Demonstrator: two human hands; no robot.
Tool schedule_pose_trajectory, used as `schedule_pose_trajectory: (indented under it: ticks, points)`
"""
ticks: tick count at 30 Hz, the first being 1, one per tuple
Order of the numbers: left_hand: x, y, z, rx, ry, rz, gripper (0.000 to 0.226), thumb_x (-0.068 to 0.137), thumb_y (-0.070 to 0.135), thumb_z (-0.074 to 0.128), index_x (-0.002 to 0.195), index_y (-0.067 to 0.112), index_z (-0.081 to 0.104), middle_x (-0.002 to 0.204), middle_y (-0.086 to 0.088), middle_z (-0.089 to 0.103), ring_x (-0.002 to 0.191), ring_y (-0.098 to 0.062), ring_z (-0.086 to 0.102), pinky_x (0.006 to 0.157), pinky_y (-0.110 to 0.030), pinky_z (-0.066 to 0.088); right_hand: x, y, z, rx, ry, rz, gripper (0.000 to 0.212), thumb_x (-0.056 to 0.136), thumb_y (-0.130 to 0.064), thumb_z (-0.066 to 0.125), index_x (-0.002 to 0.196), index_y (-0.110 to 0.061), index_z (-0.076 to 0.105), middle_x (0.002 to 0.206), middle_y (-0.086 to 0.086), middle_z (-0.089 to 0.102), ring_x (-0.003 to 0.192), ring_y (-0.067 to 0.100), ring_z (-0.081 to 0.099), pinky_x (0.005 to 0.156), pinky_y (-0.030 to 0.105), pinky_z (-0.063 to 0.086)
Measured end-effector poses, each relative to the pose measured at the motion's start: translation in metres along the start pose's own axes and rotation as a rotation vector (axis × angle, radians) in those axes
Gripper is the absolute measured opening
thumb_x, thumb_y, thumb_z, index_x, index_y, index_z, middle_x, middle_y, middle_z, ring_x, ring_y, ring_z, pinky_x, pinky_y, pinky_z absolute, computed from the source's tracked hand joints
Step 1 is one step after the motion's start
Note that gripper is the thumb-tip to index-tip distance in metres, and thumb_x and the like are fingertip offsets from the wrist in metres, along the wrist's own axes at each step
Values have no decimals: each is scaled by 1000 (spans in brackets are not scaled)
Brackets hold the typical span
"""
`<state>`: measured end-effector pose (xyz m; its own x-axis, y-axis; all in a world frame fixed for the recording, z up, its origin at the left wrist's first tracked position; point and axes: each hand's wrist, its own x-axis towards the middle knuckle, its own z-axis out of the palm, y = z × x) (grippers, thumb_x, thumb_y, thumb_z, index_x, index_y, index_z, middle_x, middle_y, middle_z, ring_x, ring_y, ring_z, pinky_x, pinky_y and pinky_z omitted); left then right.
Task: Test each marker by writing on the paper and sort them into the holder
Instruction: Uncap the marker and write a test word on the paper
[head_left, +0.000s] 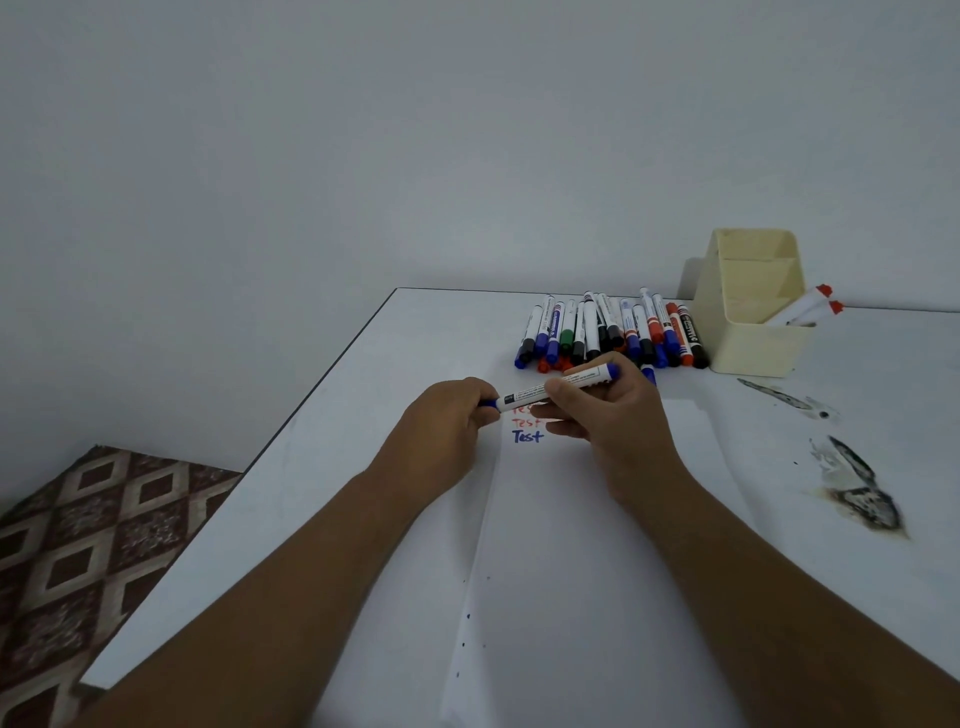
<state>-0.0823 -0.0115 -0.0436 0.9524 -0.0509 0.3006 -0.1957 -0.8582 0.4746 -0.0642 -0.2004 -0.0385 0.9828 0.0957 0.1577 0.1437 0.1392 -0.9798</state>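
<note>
Both hands hold one blue marker (556, 387) above the paper (597, 519) at frame centre: left hand (447, 421) pinches the cap end, right hand (602, 405) grips the barrel, axis rising rightward toward the holder (753, 312), upper right, nearer the right hand.

Both hands hold one blue marker (558, 388) above the paper (587, 545). The left hand (447, 426) grips its left end, where the blue cap is, and the right hand (608, 410) pinches the white barrel. On the paper the word "Test" (528, 436) stands in blue, under red lines. Behind lies a pile of markers (608, 332), beside the cream holder (753, 306) with two red markers (810, 306) inside.
</note>
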Motion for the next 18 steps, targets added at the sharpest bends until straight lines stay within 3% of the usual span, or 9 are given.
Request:
schedule_pose_trajectory:
  ticks: [3,8,11,13,15,17,18]
  points:
    - [-1,3,-1,-9,15,-23,17,102,10,49,105,11,66,89,0,59,80,-17,50,63,-17,33,0,0,0,-22,-4,-5,18,91,-11,71,100,-4,57,86,8,78,78,25,78,65,33,64]
    - [-2,16,-3,8,-4,-55,21,103,8,46,110,6,66,98,-12,66,89,-27,57,79,-35,42,4,2,-1,-11,0,19,19,92,-14,71,102,-7,57,85,5,78,78,25,78,63,31,63]
    - [2,18,0,9,-48,-81,20,104,15,47,112,10,65,102,-9,66,87,-19,54,74,-30,39,8,5,1,-3,50,54,19,93,-15,71,106,-8,58,90,9,78,77,24,77,65,34,64]
    - [2,16,4,-34,-47,-75,17,100,30,56,111,19,62,104,1,65,89,-14,53,72,-24,41,9,5,-1,48,87,79,17,92,-13,72,105,-8,62,92,12,77,80,27,77,70,38,64]
    - [3,12,8,47,-83,-56,51,88,54,66,128,25,55,118,10,59,106,-14,53,90,-29,45,9,4,-5,137,124,96,15,91,-12,73,103,-8,65,93,14,76,82,29,76,74,40,63]
    - [6,9,10,208,-148,-63,92,77,73,65,149,24,36,142,7,49,130,-18,45,108,-39,37,9,3,-8,211,167,110,16,91,-12,72,105,-6,66,96,17,75,84,29,75,78,41,63]
    - [8,8,10,260,-176,-72,102,75,78,62,154,23,29,151,5,43,137,-19,40,113,-41,33,10,3,-9,233,182,116,18,91,-11,72,107,-4,66,99,19,75,85,29,74,80,42,63]
